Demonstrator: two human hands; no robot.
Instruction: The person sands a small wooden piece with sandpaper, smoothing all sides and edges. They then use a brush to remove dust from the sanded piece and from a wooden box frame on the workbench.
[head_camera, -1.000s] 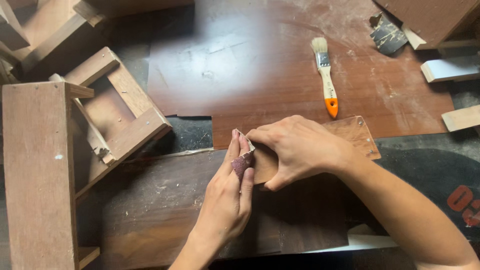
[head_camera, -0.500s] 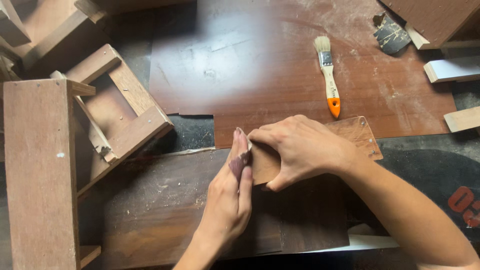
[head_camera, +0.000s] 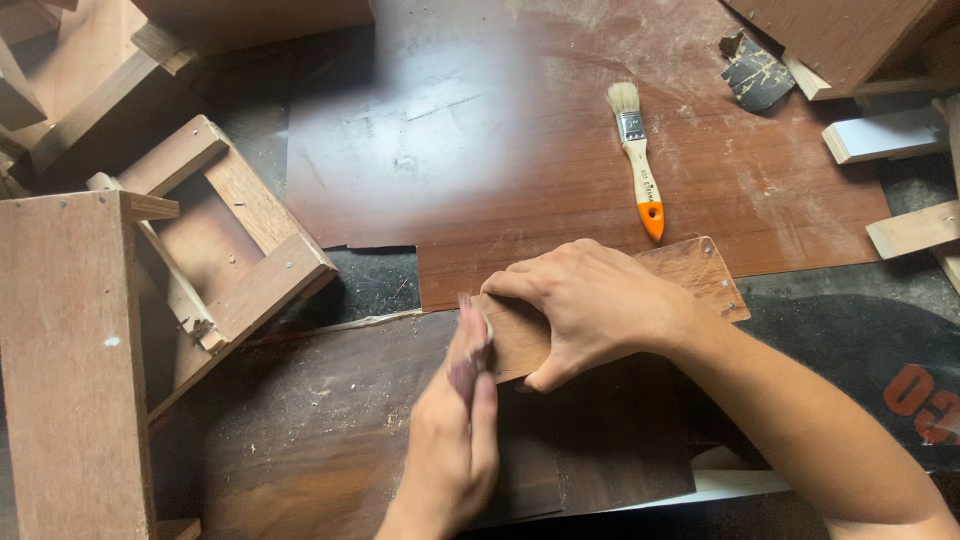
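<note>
While right hand (head_camera: 590, 300) presses flat on wood piece (head_camera: 690, 275), left hand (head_camera: 455, 430) pinches sandpaper (head_camera: 466, 365).
Paintbrush (head_camera: 636, 155) beyond; stool frame (head_camera: 215, 240) left, nothing blocking.

The left hand (head_camera: 452, 430) has slid a little down and back along the end of the small wooden board (head_camera: 690, 275). A second ago its fingertips reached higher up past the corner of the board; now they sit lower, at the board's near end, and the hand looks blurred. The dark bit of sandpaper (head_camera: 465, 372) under its fingers has moved down with it. The right hand (head_camera: 590, 305) on top of the board has shifted only a tiny bit.
</note>
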